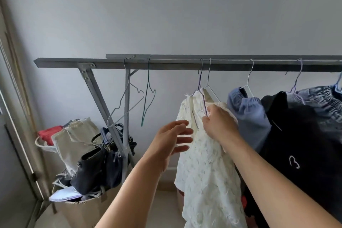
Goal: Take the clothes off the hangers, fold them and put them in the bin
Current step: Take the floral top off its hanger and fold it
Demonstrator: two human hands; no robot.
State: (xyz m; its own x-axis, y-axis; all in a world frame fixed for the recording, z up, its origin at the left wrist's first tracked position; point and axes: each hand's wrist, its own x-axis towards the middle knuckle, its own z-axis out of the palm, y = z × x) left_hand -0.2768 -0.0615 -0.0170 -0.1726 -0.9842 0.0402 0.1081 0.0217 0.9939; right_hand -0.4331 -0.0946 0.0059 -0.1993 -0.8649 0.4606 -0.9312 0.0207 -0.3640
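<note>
A cream lace garment [207, 172] hangs from a purple wire hanger [201, 87] on the grey metal rack [166, 65]. My right hand [219, 124] grips the garment's shoulder where the hanger's arm runs. My left hand [172, 139] hovers just left of the garment, fingers apart and empty. To the right hang a blue garment [249, 116], a black garment [303, 144] with a white mark, and a blue patterned one [322, 100]. Two bare hangers [137, 102] dangle at the rack's left.
At lower left a woven basket [87, 207] holds dark handbags [96, 164] and papers. Behind it, a cream tote bag [74, 139] and a white basket [43, 145] with red cloth. A door frame runs down the far left. A grey wall is behind the rack.
</note>
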